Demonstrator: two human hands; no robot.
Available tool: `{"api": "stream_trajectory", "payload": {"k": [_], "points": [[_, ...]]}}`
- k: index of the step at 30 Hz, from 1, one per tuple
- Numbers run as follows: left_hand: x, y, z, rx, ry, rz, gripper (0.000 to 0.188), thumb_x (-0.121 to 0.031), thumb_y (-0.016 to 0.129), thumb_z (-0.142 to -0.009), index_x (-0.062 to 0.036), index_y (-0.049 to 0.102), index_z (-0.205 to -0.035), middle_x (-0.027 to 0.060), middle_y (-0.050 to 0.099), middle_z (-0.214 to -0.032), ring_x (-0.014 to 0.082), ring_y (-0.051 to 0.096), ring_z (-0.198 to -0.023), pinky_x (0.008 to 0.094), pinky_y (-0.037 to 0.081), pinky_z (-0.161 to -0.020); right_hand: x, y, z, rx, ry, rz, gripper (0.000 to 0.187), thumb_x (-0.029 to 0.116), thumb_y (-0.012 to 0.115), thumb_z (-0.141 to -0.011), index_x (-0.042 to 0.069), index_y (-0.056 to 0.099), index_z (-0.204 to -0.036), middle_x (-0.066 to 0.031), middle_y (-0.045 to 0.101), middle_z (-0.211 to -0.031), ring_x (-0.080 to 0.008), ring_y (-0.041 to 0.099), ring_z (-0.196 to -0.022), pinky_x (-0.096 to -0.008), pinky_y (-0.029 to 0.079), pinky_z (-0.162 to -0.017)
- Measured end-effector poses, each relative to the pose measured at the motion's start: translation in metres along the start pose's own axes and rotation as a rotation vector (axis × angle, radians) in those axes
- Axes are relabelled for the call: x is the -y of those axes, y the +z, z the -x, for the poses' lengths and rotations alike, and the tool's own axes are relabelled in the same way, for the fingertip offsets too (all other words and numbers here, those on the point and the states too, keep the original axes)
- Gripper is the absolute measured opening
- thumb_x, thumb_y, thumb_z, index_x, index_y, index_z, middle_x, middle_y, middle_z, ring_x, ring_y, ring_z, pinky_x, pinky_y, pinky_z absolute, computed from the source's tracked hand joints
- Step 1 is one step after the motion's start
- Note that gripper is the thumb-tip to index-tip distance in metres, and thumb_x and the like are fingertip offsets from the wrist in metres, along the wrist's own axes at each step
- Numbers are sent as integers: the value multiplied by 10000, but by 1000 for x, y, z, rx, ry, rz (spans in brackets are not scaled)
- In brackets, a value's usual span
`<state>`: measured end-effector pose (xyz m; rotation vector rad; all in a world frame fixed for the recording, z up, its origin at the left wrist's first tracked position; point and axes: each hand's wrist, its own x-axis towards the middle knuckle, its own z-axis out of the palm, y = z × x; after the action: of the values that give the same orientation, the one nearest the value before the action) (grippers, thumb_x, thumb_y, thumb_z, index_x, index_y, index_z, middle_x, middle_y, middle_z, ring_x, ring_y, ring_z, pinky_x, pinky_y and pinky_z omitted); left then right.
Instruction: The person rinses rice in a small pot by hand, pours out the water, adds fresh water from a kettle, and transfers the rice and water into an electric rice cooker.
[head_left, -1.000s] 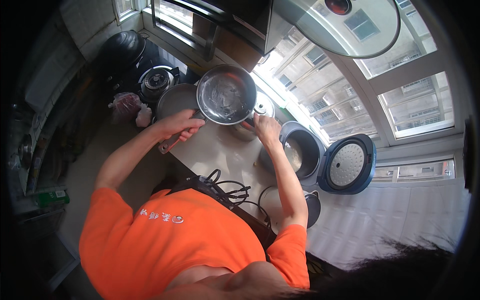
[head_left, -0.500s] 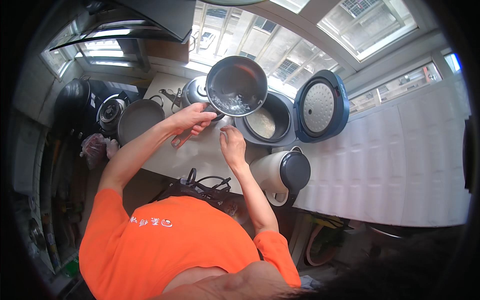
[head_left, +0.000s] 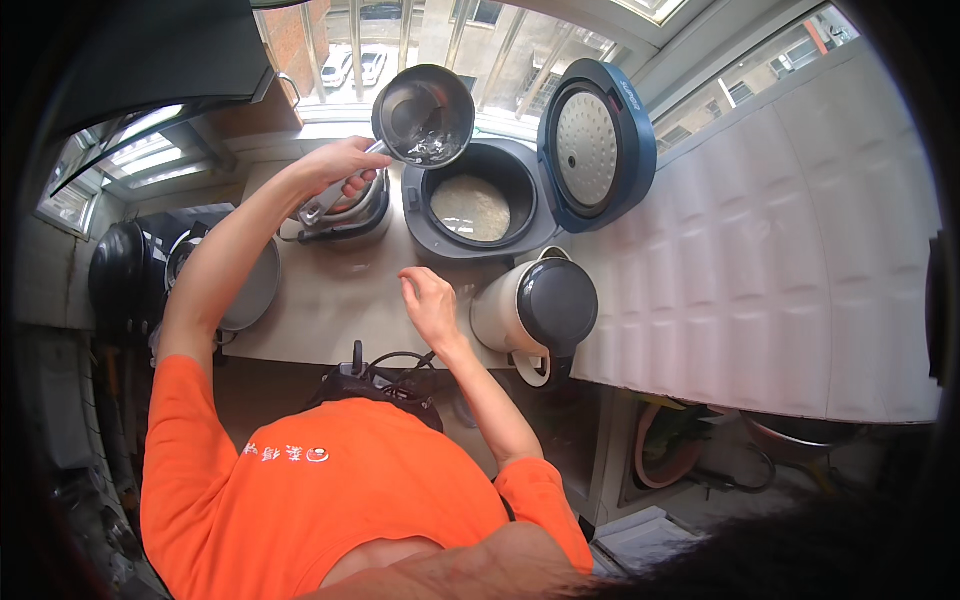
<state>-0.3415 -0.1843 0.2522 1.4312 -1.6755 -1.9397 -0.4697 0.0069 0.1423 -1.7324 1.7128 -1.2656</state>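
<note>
My left hand is closed around the long handle of a small metal saucepan. Clear water glints in the pan, which is tilted at the far left rim of a rice cooker. Inside the cooker's dark inner pot lies pale rice under a shiny wet surface. The cooker's blue lid stands raised on its right side. Nearer to me, my right hand hovers over the counter with loosely bent fingers and nothing in it. A cream kettle with a black lid is just to its right.
A silver and dark appliance or pot sits left of the cooker, partly behind the saucepan's handle. Farther left, my arm partly covers a grey frying pan. Black cables lie at the counter's front edge. A barred window is behind.
The view has shifted, bringing the cooker's inside more into sight. My left hand still holds the saucepan by the cooker. My right hand has drawn back from the cooker toward me.
</note>
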Motion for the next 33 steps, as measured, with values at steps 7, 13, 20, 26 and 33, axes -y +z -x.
{"api": "stream_trajectory", "payload": {"k": [7,13,20,26,33], "points": [[-4,29,-36,-45,126,-472,273,-180,534,-787,22,462,-954,74,473,-617,146,477,-480,290,389,-421,-3,-3,0,8,10,-47,77,54,535,-730,30,588,-782,-111,595,-790,-293,564,-719,-359,441,-653],[22,46,-64,-341,709,-990,266,-168,541,-756,24,400,-873,228,543,-691,407,527,-681,463,410,-592,-7,-7,2,13,-4,-55,81,42,529,-725,25,588,-777,-115,593,-784,-293,563,-719,-359,438,-653],[-2,63,-41,-428,692,-1132,227,-184,515,-797,-30,378,-894,179,552,-750,383,530,-698,453,407,-572,-12,-17,1,2,4,-64,81,35,524,-724,18,585,-774,-120,590,-777,-295,561,-719,-362,436,-653],[-20,58,-21,-551,855,-1121,206,-185,516,-804,-54,410,-924,165,558,-759,360,543,-656,420,431,-542,-10,-17,0,25,1,-84,82,35,521,-728,19,584,-777,-121,588,-782,-296,560,-725,-360,438,-653],[-29,46,-9,-569,962,-1092,182,-138,529,-796,-47,412,-902,174,541,-736,373,527,-653,418,413,-532,-7,-13,4,43,9,-113,85,39,521,-732,22,585,-786,-115,587,-793,-295,557,-730,-361,437,-654]]}}
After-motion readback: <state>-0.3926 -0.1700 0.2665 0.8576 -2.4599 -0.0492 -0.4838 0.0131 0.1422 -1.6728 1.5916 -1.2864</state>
